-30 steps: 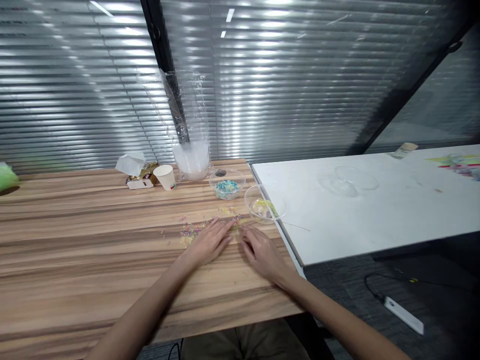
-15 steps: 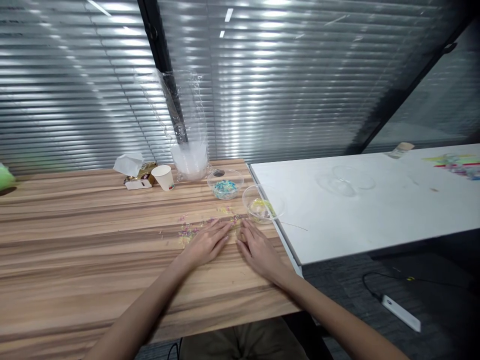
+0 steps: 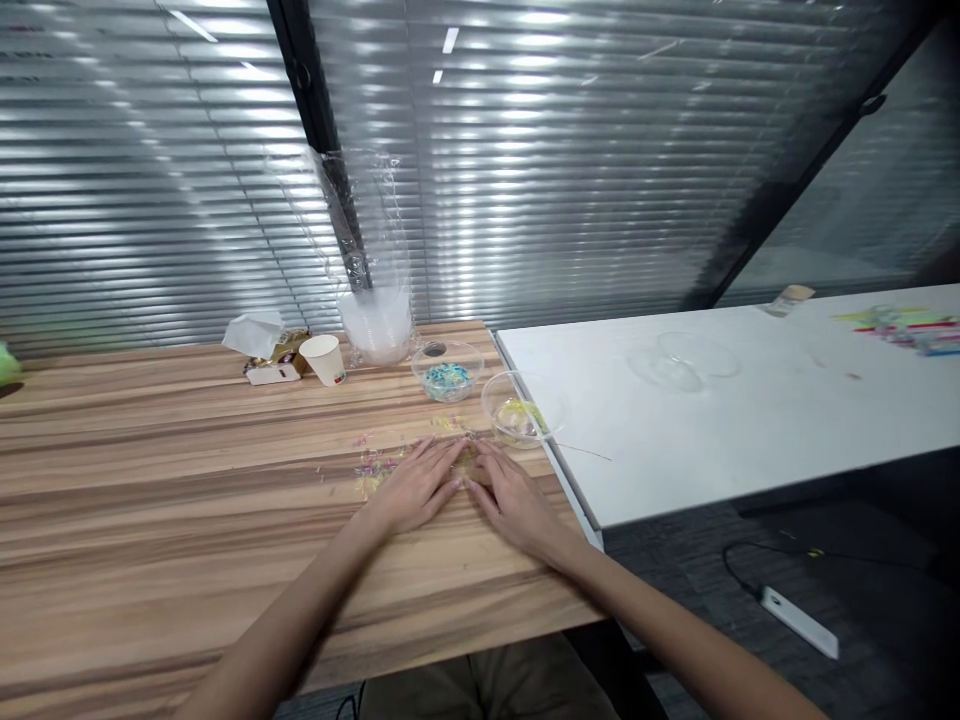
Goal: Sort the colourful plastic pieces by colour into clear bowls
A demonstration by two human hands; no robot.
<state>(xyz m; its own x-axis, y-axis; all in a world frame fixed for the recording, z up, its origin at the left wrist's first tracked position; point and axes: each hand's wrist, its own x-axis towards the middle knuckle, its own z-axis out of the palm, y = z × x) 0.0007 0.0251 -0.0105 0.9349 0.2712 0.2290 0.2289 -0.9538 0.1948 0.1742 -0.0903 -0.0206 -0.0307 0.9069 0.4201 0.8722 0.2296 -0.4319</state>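
Note:
My left hand (image 3: 415, 487) lies low on the wooden table with its fingers stretched out, palm down. Opposite it, my right hand (image 3: 519, 502) rests the same way, fingers extended, and the two sets of fingertips nearly meet. Small yellow bits show in the gap between them. More loose pink, purple and yellow bits (image 3: 375, 468) are scattered left of and beyond my left hand. Just past my right hand stands a clear plastic bowl (image 3: 489, 412) with yellow pieces inside. Behind it is another clear bowl (image 3: 417, 368) holding blue and pale bits. What lies under my palms is hidden.
A paper cup (image 3: 323, 358), a tissue box (image 3: 274, 370) and a bagged stack of clear bowls (image 3: 379, 325) stand at the back. To the right, a white table (image 3: 667, 450) carries clear lids and coloured strips (image 3: 911, 328). A power strip (image 3: 799, 622) lies on the floor.
My right hand has shifted slightly left, and the fingertips of both hands are closer together around the loose bits. The camera view has moved a little.

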